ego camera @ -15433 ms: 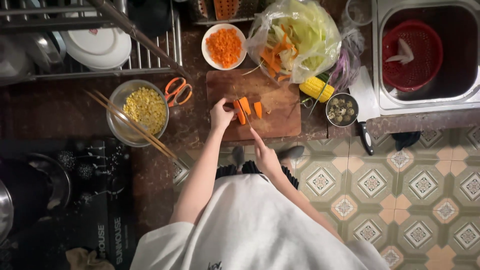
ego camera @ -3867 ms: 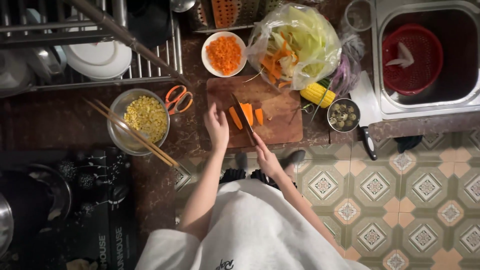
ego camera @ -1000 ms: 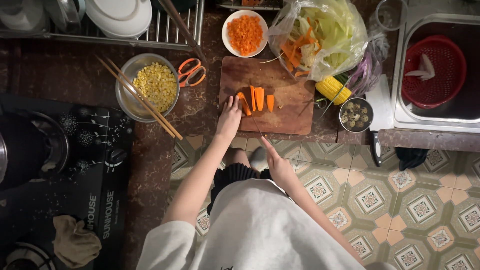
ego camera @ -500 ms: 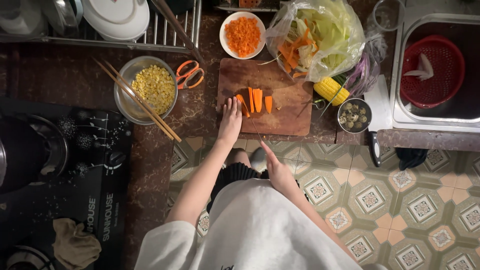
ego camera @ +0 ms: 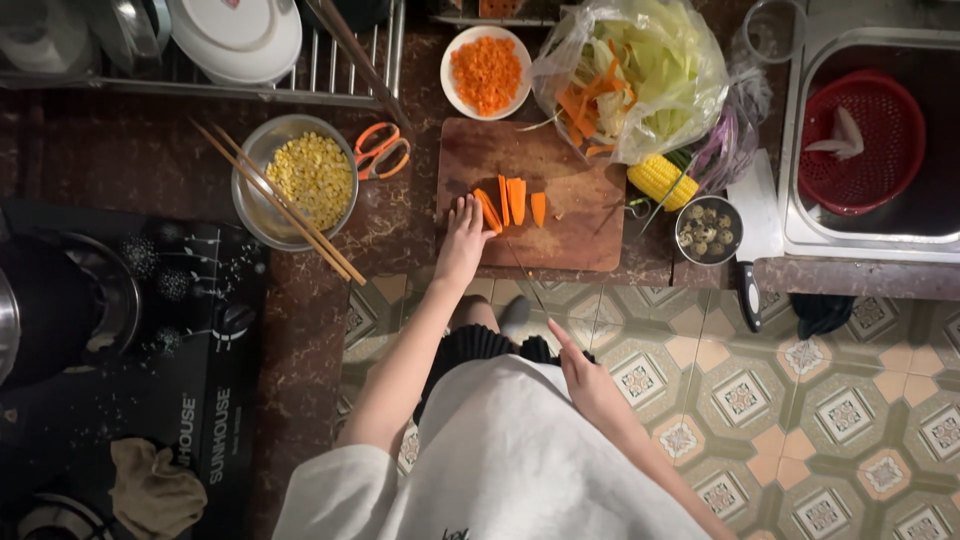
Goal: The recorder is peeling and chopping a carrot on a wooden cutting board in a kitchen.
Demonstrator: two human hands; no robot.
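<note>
Left hand is lying flat, fingers extended, steadying carrot strips on the wooden cutting board. Right hand is gripping a knife, fingers curled tight around its handle.

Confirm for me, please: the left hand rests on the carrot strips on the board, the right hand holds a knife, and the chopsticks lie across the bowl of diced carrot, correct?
Not quite. In the head view the chopsticks lie across the metal bowl of corn, not the bowl of diced carrot. The rest holds: the left hand rests on the carrot strips on the board, and the right hand holds a knife.
</note>
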